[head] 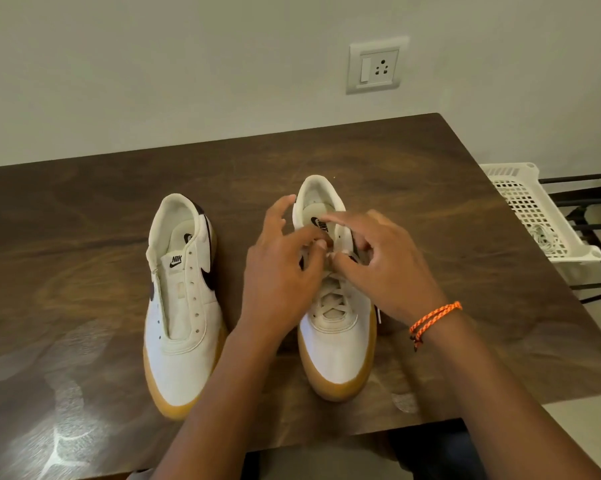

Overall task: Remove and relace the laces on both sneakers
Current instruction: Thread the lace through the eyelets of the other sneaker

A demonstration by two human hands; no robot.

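Observation:
Two white sneakers with gum soles stand on the dark wooden table (84, 237), toes toward me. The left sneaker (183, 299) has bare eyelets and no lace. The right sneaker (337, 341) carries a white lace (332, 299) crossed over its lower eyelets. My left hand (281, 271) and my right hand (382, 268) meet over the upper eyelets of the right sneaker, each pinching the lace near the tongue. The lace ends are hidden by my fingers. An orange braided band sits on my right wrist.
A white plastic basket (534, 216) sits on a dark rack just past the table's right edge. A wall socket (375, 67) is on the wall behind. The table's near edge runs close under my forearms.

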